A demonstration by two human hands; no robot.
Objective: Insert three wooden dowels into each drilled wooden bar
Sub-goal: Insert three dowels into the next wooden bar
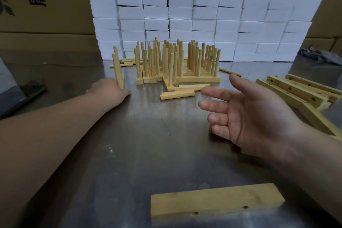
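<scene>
A steel worktop (148,153) runs back to a wall of white foam blocks (203,5), with a cardboard box (42,0) on the left. The left hand (109,89) is at the foot of a filled bar (121,79) whose dowels stand upright; whether it grips or only touches the bar is hidden. The right hand (249,114) hangs open and holds nothing.

The step looks like parking this bar beside the finished bars (175,61). It should slide flat so that nothing tips. Next, the near drilled bar (216,201) needs its holes turned upward, and three loose dowels (177,95) lie within reach.

The box bears large dark Chinese characters, cropped and unreadable.
</scene>
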